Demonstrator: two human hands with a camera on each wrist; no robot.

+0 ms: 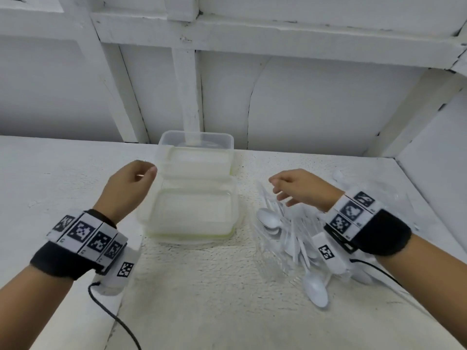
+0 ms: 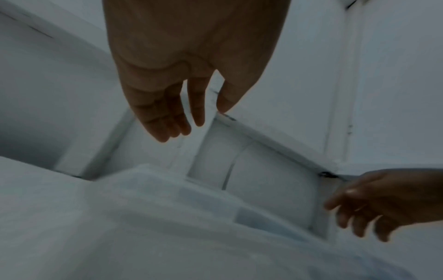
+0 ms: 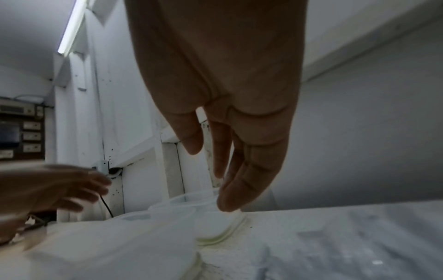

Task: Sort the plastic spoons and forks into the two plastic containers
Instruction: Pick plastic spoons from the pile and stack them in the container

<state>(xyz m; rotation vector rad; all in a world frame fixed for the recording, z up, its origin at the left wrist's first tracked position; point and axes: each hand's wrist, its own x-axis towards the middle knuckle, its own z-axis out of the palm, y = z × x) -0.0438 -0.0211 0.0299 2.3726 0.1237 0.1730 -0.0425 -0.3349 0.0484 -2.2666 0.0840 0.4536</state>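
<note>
Two clear plastic containers stand mid-table, one far (image 1: 195,147) and one near (image 1: 192,215), and both look empty. My left hand (image 1: 149,173) hovers over their left edge with relaxed fingers and holds nothing; the left wrist view shows its fingers (image 2: 191,123) extended above the blurred containers (image 2: 167,189). A pile of white plastic spoons and forks (image 1: 290,238) lies to the right, partly in clear wrapping. My right hand (image 1: 278,193) hangs over the pile's far end, fingers spread and empty. In the right wrist view its fingers (image 3: 215,180) point down near the containers (image 3: 182,206).
The white table (image 1: 202,299) meets a white panelled wall (image 1: 303,97) just behind the far container, and a side wall closes the right. One spoon (image 1: 316,289) lies at the pile's near end. A black cable (image 1: 113,317) runs off the front left.
</note>
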